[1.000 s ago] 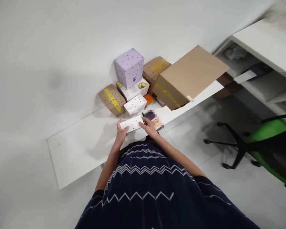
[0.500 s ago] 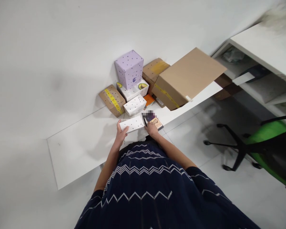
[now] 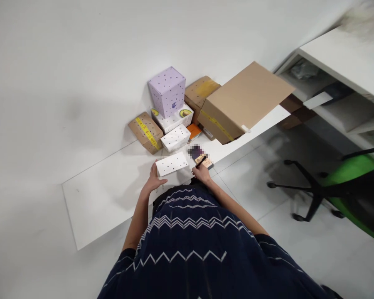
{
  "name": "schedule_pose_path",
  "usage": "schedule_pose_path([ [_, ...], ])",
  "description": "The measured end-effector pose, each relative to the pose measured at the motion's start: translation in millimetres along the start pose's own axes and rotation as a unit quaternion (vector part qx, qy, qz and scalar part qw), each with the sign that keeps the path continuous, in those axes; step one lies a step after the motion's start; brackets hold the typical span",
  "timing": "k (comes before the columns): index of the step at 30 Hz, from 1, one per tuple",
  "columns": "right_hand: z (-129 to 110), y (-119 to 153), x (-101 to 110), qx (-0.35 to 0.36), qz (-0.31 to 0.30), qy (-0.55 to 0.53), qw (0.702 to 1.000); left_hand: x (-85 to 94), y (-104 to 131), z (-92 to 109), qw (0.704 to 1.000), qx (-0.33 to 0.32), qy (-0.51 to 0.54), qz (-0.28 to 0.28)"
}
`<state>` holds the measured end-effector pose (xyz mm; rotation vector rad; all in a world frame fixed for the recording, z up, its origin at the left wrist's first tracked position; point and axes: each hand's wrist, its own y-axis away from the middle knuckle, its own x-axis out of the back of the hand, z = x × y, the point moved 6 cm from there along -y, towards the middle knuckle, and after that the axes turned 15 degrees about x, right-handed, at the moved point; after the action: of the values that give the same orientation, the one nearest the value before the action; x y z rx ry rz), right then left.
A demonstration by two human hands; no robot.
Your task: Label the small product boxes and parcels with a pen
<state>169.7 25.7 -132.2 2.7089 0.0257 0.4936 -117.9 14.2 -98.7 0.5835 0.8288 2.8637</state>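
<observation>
My left hand (image 3: 153,178) is beside the left end of a white box (image 3: 172,164) marked with small dark shapes, thumb and fingers apart around its corner. My right hand (image 3: 201,172) pinches a dark pen (image 3: 201,161), which slants up to the right over a small portrait-covered box or booklet (image 3: 208,162). A dark, partly blurred-out item (image 3: 197,152) lies just behind that. Another white marked box (image 3: 175,138) sits farther back, near an orange box (image 3: 193,132).
On the white table (image 3: 102,199) stand a brown taped box (image 3: 146,132), a lilac box (image 3: 168,91) on an avocado-printed box (image 3: 172,120), and a large cardboard box (image 3: 246,101). A shelf unit (image 3: 345,62) and green chair (image 3: 352,178) are at right.
My left thumb has come off the top of the white box and the fingers have spread. My right hand has turned the pen from leaning left to slanting right.
</observation>
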Motion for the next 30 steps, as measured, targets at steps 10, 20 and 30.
schedule_pose_path([
  [10, -5.0, 7.7, 17.7, 0.021, 0.101, -0.088, 0.991, 16.1, 25.4, 63.2, 0.964, -0.102, -0.202, 0.137],
  [20, -5.0, 10.7, 15.8, 0.097, 0.112, -0.119, 0.982, 41.7, 20.4, 39.4, 0.958, -0.061, -0.234, 0.152],
  [30, -20.7, 13.1, 10.9, 0.102, 0.090, -0.132, 0.982, 25.7, 7.7, -17.0, 0.995, -0.001, 0.059, 0.082],
])
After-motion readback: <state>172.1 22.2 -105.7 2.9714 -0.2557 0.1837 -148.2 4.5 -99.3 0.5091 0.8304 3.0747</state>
